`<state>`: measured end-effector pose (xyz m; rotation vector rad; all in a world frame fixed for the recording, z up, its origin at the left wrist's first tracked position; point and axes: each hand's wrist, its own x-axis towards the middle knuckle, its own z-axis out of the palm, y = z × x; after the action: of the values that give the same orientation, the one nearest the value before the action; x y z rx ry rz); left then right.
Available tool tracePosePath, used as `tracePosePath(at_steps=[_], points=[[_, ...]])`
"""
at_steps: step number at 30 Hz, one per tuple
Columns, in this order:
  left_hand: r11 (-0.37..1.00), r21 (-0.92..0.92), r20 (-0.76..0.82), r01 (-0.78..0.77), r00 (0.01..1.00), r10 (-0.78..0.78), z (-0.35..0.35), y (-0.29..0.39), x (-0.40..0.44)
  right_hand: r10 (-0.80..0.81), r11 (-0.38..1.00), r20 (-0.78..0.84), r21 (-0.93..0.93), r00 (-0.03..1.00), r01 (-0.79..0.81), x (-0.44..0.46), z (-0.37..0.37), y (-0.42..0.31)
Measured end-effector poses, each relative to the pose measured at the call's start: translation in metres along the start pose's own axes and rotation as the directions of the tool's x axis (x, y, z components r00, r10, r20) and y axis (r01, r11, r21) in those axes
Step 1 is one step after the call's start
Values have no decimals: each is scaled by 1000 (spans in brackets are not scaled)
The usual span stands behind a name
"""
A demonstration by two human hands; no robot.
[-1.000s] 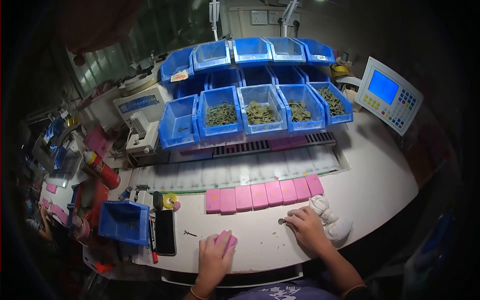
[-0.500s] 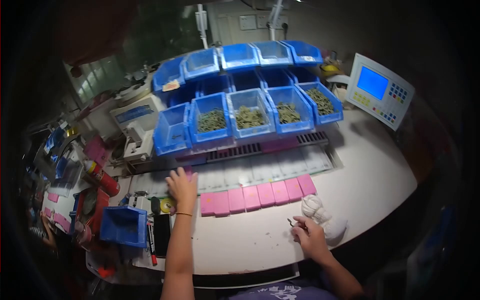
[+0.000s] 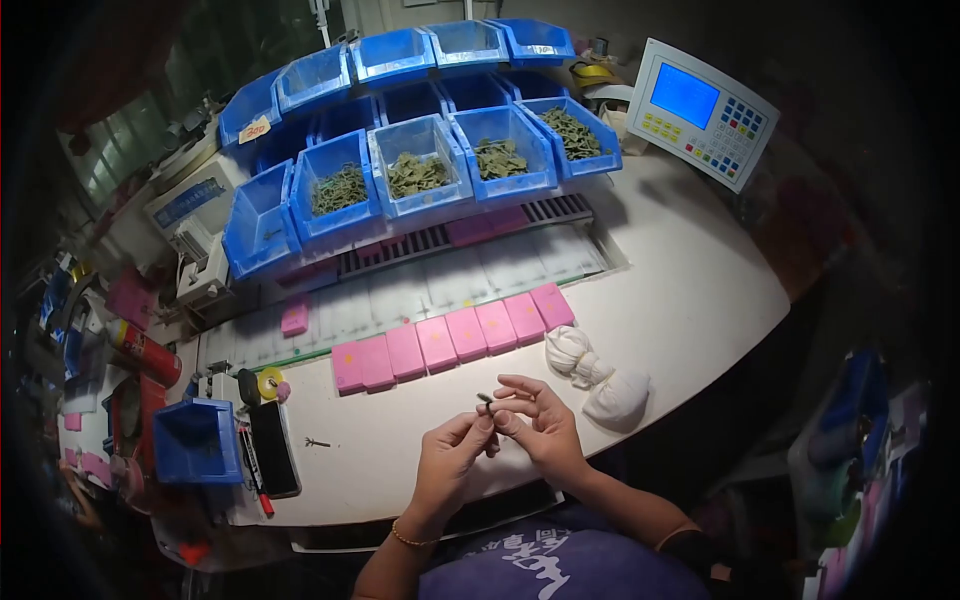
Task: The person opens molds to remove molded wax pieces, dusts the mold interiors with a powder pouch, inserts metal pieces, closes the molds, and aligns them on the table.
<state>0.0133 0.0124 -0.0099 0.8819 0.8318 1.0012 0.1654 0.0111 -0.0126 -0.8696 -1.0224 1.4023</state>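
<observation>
My left hand [image 3: 452, 455] and my right hand [image 3: 542, 428] meet over the front of the white table. Between their fingertips they pinch a small dark green piece [image 3: 485, 399], too small to make out its exact kind. My right hand's upper fingers are partly stretched, while its thumb and fingertip close on the piece. To the left, a small twig-like piece [image 3: 317, 442] lies on the tabletop. Beyond my hands runs a row of pink blocks [image 3: 430, 343], set side by side. A knotted white cloth bundle [image 3: 612, 393] rests right of my hands.
Blue bins [image 3: 420, 165], several with small greenish pieces, stand at the back. A single pink block [image 3: 294, 317] lies on the pale panel [image 3: 400, 295]. On the left are a phone [image 3: 274, 450], a red marker [image 3: 255, 470] and a blue bin [image 3: 195, 440]. A control screen [image 3: 705, 113] stands right.
My left hand has come back from the pale panel to meet my right hand. The small piece is now between both hands. The view has shifted, and the twig-like piece shows on the table.
</observation>
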Motion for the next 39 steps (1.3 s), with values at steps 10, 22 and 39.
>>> tracePosePath(at_steps=[10, 22, 39], points=[[914, 356, -169, -194, 949, 267, 14, -1, -12, -10, 992, 15, -128, 1000, 12, -11, -9, 0], [997, -73, -45, -33, 999, 29, 8, -4, -13, 4, 986, 88, -167, 996, 10, -7, -16, -8], [459, 832, 125, -312, 911, 393, 11, 0, -33, 85, 995, 22, -45, 996, -84, -9, -24, -25]])
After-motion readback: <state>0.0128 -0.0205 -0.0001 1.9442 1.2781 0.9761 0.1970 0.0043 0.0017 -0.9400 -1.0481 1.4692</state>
